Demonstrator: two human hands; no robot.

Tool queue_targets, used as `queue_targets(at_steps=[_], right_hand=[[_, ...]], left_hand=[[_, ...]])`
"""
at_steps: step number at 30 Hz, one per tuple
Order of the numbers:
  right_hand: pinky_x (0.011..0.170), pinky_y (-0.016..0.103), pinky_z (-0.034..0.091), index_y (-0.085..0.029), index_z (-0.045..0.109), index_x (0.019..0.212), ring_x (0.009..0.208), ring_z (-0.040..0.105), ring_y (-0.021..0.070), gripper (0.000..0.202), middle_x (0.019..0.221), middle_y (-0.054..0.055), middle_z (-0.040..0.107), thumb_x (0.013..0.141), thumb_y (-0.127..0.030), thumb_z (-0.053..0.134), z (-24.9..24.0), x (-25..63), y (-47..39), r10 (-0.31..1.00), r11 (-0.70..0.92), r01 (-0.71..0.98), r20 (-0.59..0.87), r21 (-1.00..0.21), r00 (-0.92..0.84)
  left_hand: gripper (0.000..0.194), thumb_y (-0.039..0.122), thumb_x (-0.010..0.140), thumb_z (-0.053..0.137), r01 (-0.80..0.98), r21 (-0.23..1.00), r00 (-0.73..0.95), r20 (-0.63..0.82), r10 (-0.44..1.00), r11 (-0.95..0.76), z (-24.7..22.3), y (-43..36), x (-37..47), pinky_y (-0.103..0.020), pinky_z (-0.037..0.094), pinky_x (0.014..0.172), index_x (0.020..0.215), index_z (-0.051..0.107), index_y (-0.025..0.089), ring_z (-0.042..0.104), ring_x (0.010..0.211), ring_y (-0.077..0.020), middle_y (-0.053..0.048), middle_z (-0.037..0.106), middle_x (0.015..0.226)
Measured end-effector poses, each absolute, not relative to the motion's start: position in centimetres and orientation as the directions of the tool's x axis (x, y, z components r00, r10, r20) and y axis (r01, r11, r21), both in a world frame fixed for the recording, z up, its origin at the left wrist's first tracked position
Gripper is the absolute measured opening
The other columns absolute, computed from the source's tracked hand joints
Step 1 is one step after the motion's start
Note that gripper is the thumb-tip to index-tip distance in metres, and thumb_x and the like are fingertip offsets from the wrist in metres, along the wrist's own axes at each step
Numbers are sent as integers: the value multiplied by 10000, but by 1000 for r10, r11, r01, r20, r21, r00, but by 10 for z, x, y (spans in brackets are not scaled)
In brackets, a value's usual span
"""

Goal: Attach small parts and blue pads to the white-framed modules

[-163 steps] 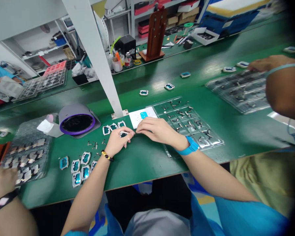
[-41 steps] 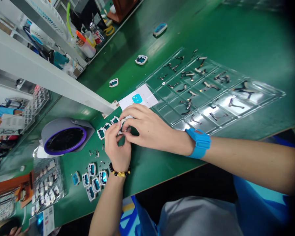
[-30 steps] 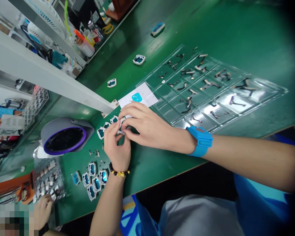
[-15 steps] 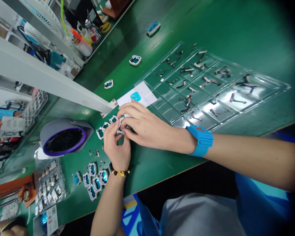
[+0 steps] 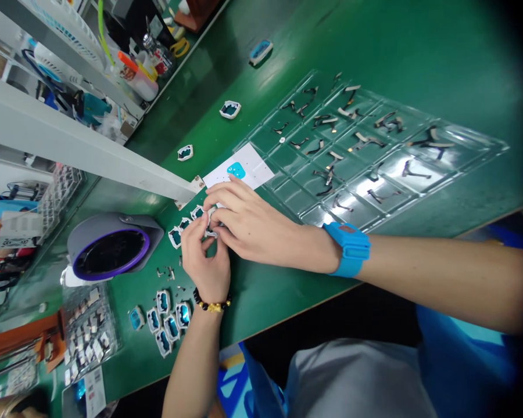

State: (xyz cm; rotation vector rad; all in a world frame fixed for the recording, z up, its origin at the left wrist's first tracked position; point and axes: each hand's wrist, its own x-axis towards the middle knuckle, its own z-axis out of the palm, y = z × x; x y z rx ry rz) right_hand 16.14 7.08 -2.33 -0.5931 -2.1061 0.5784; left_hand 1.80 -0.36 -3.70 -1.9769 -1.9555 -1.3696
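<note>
A small white case [image 5: 211,232] is held by the fingers of the left hand [image 5: 206,261] and the fingers of the right hand [image 5: 255,229] over the green surface [image 5: 270,302]. It is pinched by the tips of both, and most of it is hidden by them, so its inside cannot be seen. A bead bracelet [image 5: 212,306] in black and gold is worn on the left wrist, and a blue wristband [image 5: 351,249] is worn on the right one. Just beside the left hand, a row of white cases [image 5: 175,237] is set out, and some tiny loose parts [image 5: 169,271] are scattered near it. A group of six cases [image 5: 172,327] with shiny blue in them is laid out left of the bracelet. Past the right hand, a white card [image 5: 261,168] is placed, with a blue patch [image 5: 236,170] and little dark dots seen on it. Next to the card, a clear plastic tray [image 5: 287,188] is spread out, and thin ribbon parts [image 5: 366,141] are kept in its boxes. Farther back, three more cases [image 5: 230,110] are spaced well apart
</note>
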Motion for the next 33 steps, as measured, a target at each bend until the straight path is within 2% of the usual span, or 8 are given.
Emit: queue_targets(at_steps=[7, 15, 22, 33], right_hand=[[1227, 655, 297, -134, 681, 982, 1280, 496, 309, 232, 1217, 148, 616, 1005, -96, 453, -24, 161, 70, 617, 766, 225, 588, -603, -523], [1185, 644, 365, -163, 695, 975, 1285, 479, 322, 221, 1210, 129, 613, 1013, -121, 481, -23, 161, 71, 622, 770, 258, 595, -584, -509], [1201, 646, 333, -121, 697, 989, 1279, 482, 312, 230, 1228, 145, 611, 1017, -105, 470, -23, 162, 71, 618, 766, 240, 578, -597, -534], [1180, 640, 356, -129, 709, 972, 1271, 500, 308, 226, 1231, 141, 629, 1017, -120, 487, -23, 161, 72, 614, 775, 259, 592, -576, -523]], left_hand=[[345, 162, 935, 681, 818, 532, -178, 595, 784, -218, -39, 0, 17, -246, 640, 726, 1274, 664, 229, 662, 1182, -201, -96, 659, 1242], [367, 162, 918, 710, 815, 539, -193, 596, 780, -211, -37, -1, 19, -253, 640, 723, 1278, 671, 228, 673, 1146, -200, -95, 660, 1242], [391, 140, 909, 715, 823, 523, -180, 609, 772, -221, -37, -1, 18, -238, 636, 708, 1287, 666, 230, 674, 1140, -191, -86, 662, 1234], [373, 132, 913, 700, 815, 533, -185, 609, 771, -226, -36, 0, 19, -226, 637, 711, 1273, 669, 225, 673, 1149, -185, -86, 670, 1230]])
